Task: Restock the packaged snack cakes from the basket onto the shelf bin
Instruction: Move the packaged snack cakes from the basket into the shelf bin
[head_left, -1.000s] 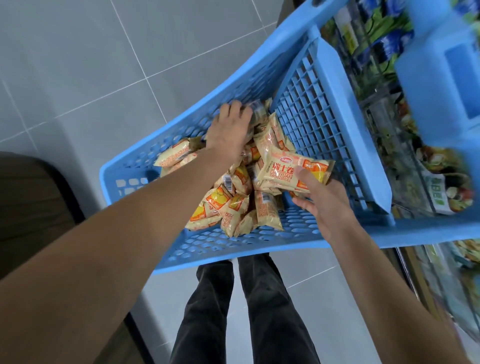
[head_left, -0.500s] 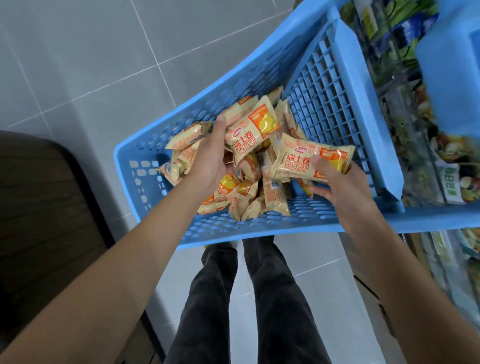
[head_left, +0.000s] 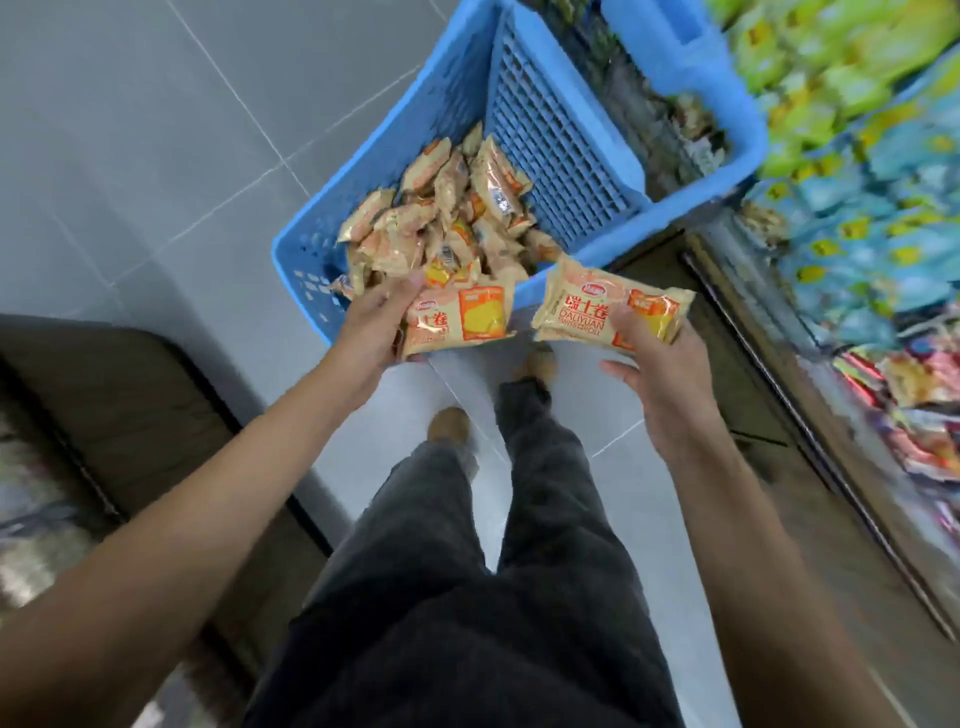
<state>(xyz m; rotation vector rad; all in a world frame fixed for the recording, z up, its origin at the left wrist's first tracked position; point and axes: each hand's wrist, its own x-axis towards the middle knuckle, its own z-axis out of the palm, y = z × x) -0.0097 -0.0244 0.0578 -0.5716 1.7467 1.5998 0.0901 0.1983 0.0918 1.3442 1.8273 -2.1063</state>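
Note:
A blue plastic basket (head_left: 452, 93) sits on the grey tiled floor ahead of me, holding a heap of several beige-and-orange packaged snack cakes (head_left: 447, 218). My left hand (head_left: 371, 332) grips one snack cake pack (head_left: 460, 319) just in front of the basket's near rim. My right hand (head_left: 657, 364) holds another snack cake pack (head_left: 587, 309) to the right of it, clear of the basket. Both packs are lifted above the floor. I cannot make out the shelf bin among the blurred shelves.
Shelves (head_left: 857, 218) packed with green, blue and pink snack bags run along the right side, blurred. A dark low unit (head_left: 119, 415) stands at the left. My legs in dark trousers (head_left: 493, 545) and brown shoes are on the floor below the hands.
Both hands have drawn back out of the basket, each with a pack. The left hand closed on its pack during this time. The view has swung so the right shelves show more.

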